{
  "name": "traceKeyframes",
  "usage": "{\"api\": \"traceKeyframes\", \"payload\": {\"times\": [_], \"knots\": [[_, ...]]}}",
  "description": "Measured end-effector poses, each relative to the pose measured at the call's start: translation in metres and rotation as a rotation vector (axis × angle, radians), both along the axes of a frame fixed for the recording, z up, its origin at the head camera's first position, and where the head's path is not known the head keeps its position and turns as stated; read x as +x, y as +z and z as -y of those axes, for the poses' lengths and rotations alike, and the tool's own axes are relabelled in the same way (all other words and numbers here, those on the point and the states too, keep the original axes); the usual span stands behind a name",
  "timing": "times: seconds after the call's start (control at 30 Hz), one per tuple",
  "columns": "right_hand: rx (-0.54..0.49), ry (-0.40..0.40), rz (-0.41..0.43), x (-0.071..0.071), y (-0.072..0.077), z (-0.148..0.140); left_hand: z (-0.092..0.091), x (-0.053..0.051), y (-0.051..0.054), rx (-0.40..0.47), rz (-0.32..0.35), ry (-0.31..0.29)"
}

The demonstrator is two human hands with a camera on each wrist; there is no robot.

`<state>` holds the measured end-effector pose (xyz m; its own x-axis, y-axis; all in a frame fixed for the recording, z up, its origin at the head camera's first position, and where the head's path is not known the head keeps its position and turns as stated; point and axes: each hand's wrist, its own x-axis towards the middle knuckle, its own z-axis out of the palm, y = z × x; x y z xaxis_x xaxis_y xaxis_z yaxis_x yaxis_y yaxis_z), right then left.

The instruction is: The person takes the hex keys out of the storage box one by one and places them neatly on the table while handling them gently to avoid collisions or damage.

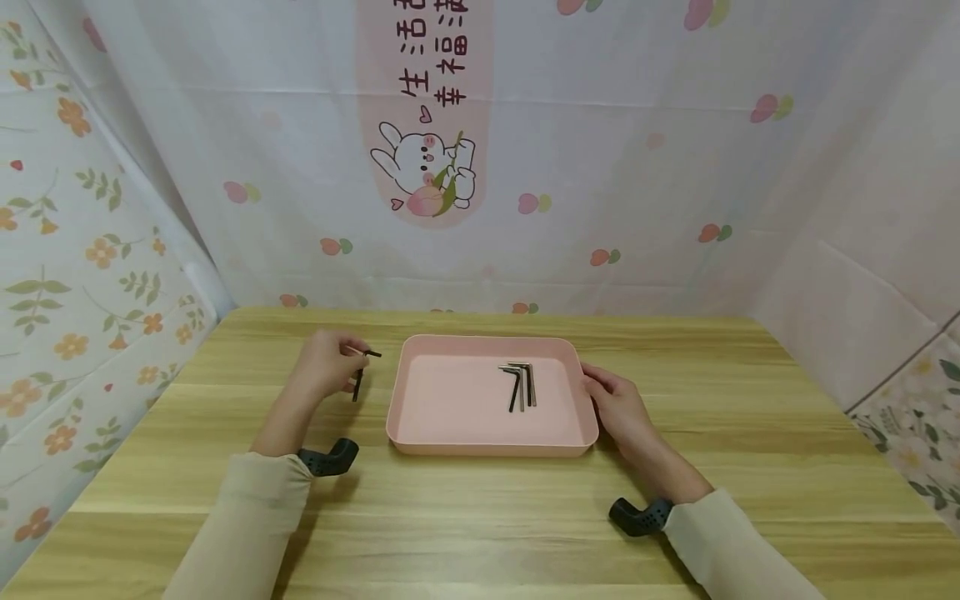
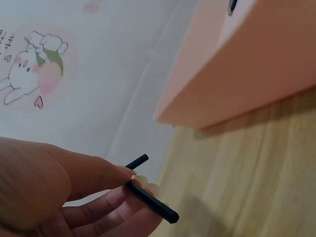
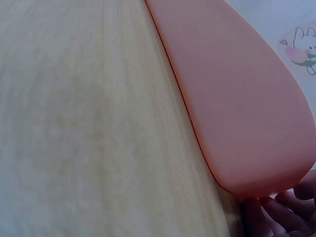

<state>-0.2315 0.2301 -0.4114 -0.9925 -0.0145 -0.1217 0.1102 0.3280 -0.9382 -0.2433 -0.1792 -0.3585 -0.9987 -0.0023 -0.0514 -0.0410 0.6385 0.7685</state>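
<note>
My left hand (image 1: 330, 362) pinches a black hex key (image 1: 358, 385) between thumb and fingers, above the table to the left of the pink tray (image 1: 442, 447). In the left wrist view the thumb lies over the bend of the L-shaped key (image 2: 155, 203), and both of its arms stick out. At the tray's right end my right hand (image 1: 617, 402) grips the wall, thumb by the rim and fingers against the outside. The right wrist view shows those fingers (image 3: 281, 215) at the tray's end. Several hex keys (image 1: 522, 387), black and silver, lie side by side in the tray, right of its middle.
The tray stands on a wood-grain table (image 1: 480, 525). Behind the table hangs a white curtain (image 1: 622, 167) with a printed rabbit, and a flowered cloth (image 1: 90, 275) covers the left side. Black curved mounts (image 1: 330, 458) sit on both wrists.
</note>
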Motion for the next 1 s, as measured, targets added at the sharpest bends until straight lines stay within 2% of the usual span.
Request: {"api": "traceKeyframes", "payload": {"times": [0.43, 0.67, 0.83, 1.0], "knots": [[-0.001, 0.003, 0.006, 0.001, 0.000, 0.000, 0.017, -0.004, -0.017, -0.026, 0.024, 0.049], [-0.007, 0.001, 0.004, 0.001, 0.001, 0.000, 0.029, -0.003, -0.020, -0.044, 0.018, 0.048], [-0.008, -0.003, -0.002, 0.001, 0.001, 0.000, 0.030, -0.002, -0.020, -0.047, 0.012, 0.058], [0.006, -0.005, -0.001, 0.000, 0.002, 0.001, 0.028, -0.001, -0.020, -0.120, -0.007, 0.099]]}}
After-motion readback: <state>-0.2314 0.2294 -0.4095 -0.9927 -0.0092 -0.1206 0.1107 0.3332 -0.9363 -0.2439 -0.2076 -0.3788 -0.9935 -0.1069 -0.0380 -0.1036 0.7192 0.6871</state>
